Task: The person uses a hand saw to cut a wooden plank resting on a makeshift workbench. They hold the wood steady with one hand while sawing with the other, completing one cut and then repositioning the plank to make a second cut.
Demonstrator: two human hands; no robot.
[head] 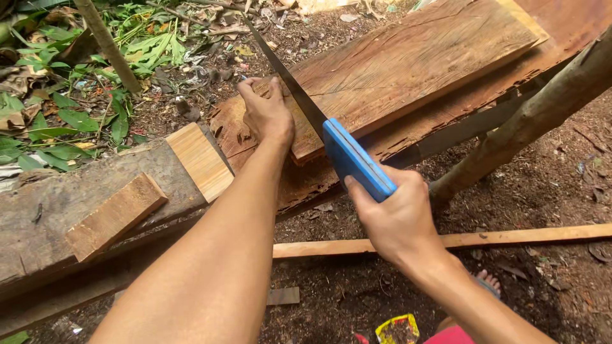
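**Handsaw set into reddish plank, other hand pinning the board**

Right hand (pixel 398 220) is wrapped tight round the blue handle of the handsaw (pixel 354 159), fingers closed full around the grip, thumb on top. The blade runs up and away from the person, its edge in the near end of the reddish plank (pixel 408 64); looks placed so the cut crosses the grain close to the end.

Left hand (pixel 268 114) lies flat just beside the blade on its left, fingers spread narrow and curled over the far edge of the wood, holding nothing, only pressing down. Likely there to stop the plank shifting under the saw.

The plank rests on a wider rough-edged slab (pixel 459 105), which acts as a bench and keeps the work off the ground. A branch post (pixel 535 114) leans under its right side, seemingly as support.

2 short offcut blocks (pixel 201 159) (pixel 115 216) sit on an old grey beam (pixel 44 210) to the left. A thin batten (pixel 510 237) lies on the dirt (pixel 561 191). Green leaves (pixel 64 121) at far left.
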